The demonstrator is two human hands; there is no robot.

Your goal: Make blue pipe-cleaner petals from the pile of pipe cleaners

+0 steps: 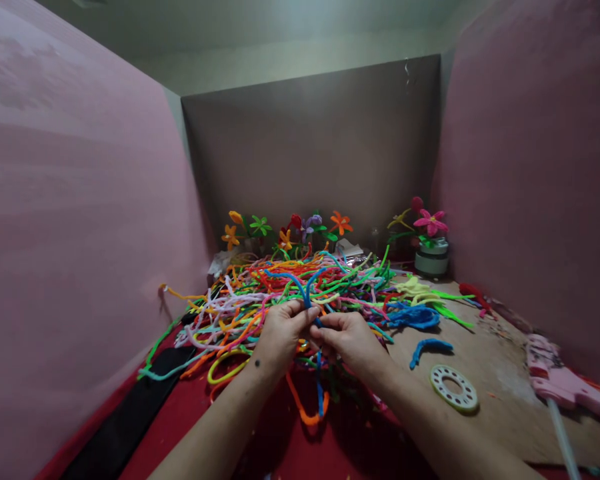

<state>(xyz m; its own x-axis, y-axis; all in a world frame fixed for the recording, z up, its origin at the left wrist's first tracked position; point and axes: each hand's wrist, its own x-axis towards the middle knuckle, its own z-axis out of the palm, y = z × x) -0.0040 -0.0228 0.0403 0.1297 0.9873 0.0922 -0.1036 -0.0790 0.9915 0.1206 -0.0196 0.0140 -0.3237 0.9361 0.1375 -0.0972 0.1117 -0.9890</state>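
Both hands meet at the middle of the view, fingers pinched round a blue pipe cleaner. Its two upper ends spread apart in a V above the fingers. My left hand grips it from the left, thumb and forefinger closed. From the other side, my right hand pinches it lower down. A blue strand hangs below the hands near an orange pipe cleaner loop; whether it belongs to the held piece I cannot tell. Just beyond lies a large tangled heap of coloured pipe cleaners.
Pipe cleaner flowers stand along the back, with a pink one in a pot. To the right lie a blue bundle, a bent blue piece, a round holed disc and a pink glue gun. Pink walls flank both sides.
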